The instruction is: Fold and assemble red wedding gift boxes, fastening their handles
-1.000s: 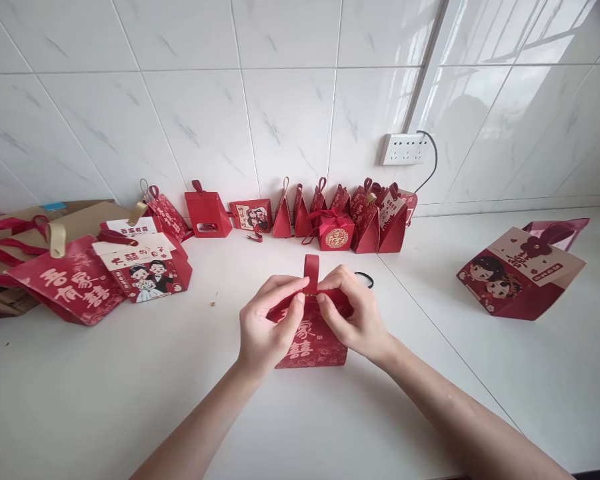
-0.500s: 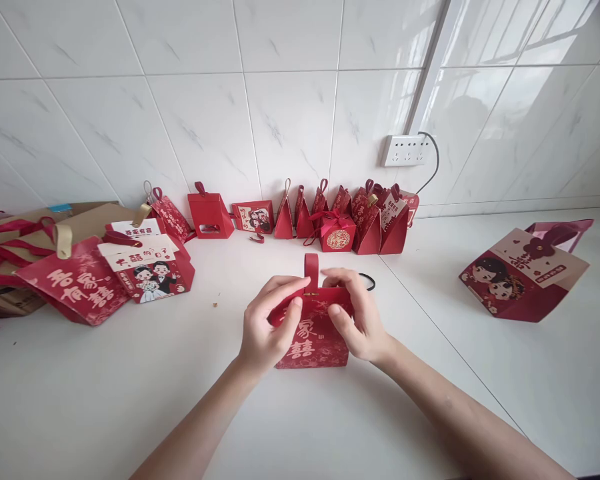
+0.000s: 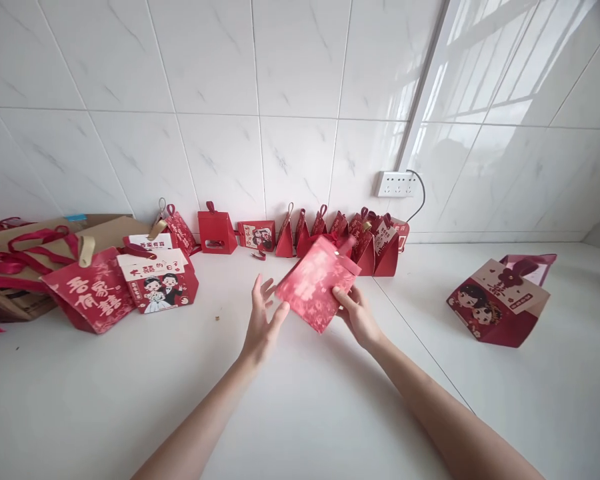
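Note:
A red gift box (image 3: 313,287) with pale floral print is tilted in the air over the white table, its ribbon handle pointing up and right. My right hand (image 3: 357,313) grips its right side, thumb on the front face and the other fingers hidden behind. Beside the box's lower left corner is my left hand (image 3: 265,317), with fingers spread and nothing in it. The thumb of that hand comes close to the box edge; whether it touches I cannot tell. Glare washes out the lettering on the box.
Several small red gift boxes (image 3: 385,250) line the wall. At left stand two larger boxes, one with a printed couple (image 3: 163,293), near a brown paper bag (image 3: 113,223) with ribbons. Another box (image 3: 500,307) stands at right. A socket strip (image 3: 397,185) hangs on the tiles.
The box has gone from standing upright on the table to raised and tilted. My left hand has let go of its top and opened; my right hand now holds its side. The view has tipped up.

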`<state>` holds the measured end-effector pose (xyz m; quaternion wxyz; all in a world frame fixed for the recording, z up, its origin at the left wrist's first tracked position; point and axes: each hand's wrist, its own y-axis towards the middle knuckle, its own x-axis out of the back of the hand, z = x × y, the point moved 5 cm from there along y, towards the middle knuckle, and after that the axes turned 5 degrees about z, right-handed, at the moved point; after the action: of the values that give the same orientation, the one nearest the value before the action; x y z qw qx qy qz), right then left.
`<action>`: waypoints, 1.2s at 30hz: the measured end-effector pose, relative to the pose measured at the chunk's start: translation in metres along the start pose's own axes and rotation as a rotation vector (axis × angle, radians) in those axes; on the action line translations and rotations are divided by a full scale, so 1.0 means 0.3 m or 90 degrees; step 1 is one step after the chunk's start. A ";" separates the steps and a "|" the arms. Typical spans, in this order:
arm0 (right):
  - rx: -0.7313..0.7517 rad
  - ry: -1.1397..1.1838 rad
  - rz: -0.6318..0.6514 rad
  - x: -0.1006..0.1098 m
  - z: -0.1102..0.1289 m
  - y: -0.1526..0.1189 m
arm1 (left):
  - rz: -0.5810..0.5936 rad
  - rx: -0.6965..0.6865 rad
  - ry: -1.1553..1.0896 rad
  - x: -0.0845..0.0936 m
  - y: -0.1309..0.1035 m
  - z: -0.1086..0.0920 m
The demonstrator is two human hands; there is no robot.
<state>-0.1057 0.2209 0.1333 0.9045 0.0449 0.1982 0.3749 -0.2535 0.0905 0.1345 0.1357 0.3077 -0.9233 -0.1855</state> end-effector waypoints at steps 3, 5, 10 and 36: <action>-0.043 0.217 -0.027 -0.034 -0.030 -0.009 | 0.044 0.043 0.015 -0.039 -0.015 -0.016; -0.073 0.280 0.024 -0.073 -0.039 -0.021 | 0.103 0.011 0.010 -0.077 -0.037 -0.065; -0.112 0.321 0.113 -0.110 -0.041 -0.040 | 0.105 -0.127 0.103 -0.093 -0.075 -0.158; -0.234 0.389 0.017 -0.151 -0.048 -0.075 | 0.092 -0.338 0.276 -0.057 -0.067 -0.133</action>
<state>-0.1254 0.1722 0.1294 0.7915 -0.2299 0.3879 0.4126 -0.2154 0.0757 0.1592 0.4168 0.2281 -0.8120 -0.3390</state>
